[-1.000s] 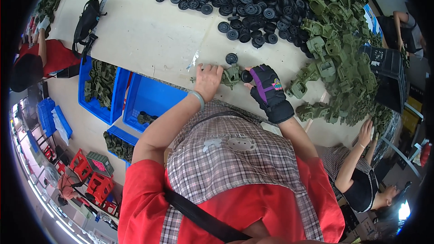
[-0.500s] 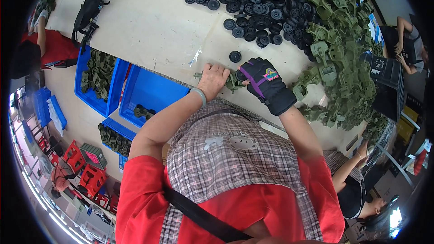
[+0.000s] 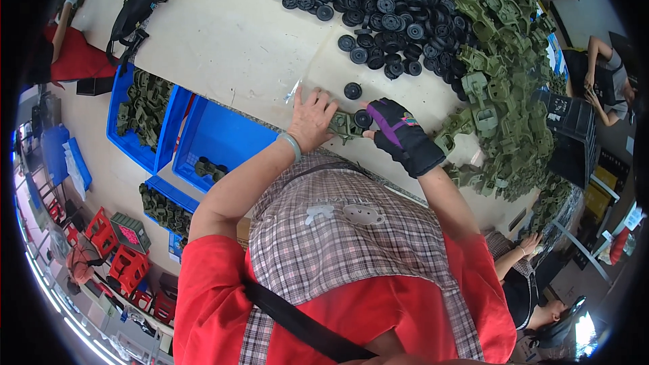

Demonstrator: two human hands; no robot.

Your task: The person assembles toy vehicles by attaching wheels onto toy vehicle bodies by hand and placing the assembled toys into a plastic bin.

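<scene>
My bare left hand (image 3: 311,122), with a pale bangle at the wrist, grips the left end of an olive-green plastic vehicle part (image 3: 345,126) at the table's near edge. At the part's right end sits a small black toy wheel (image 3: 363,119). My right hand (image 3: 403,136), in a black and purple fingerless glove, pinches this wheel against the part. Fingers hide some of the contact, so I cannot tell whether the wheel is fixed on. Just beyond lies a single loose black wheel (image 3: 353,90), touched by neither hand.
A heap of black wheels (image 3: 385,13) covers the far middle, beside a pile of green parts (image 3: 503,94) on the right. Blue bins (image 3: 226,136) stand at the left edge, some holding green parts. A black bag (image 3: 134,17) lies far left. Other people work at both sides.
My left hand has shifted slightly left, with its fingers more raised and spread. More of the green part shows between the hands, and the wheel is now plainly visible at its right end.
</scene>
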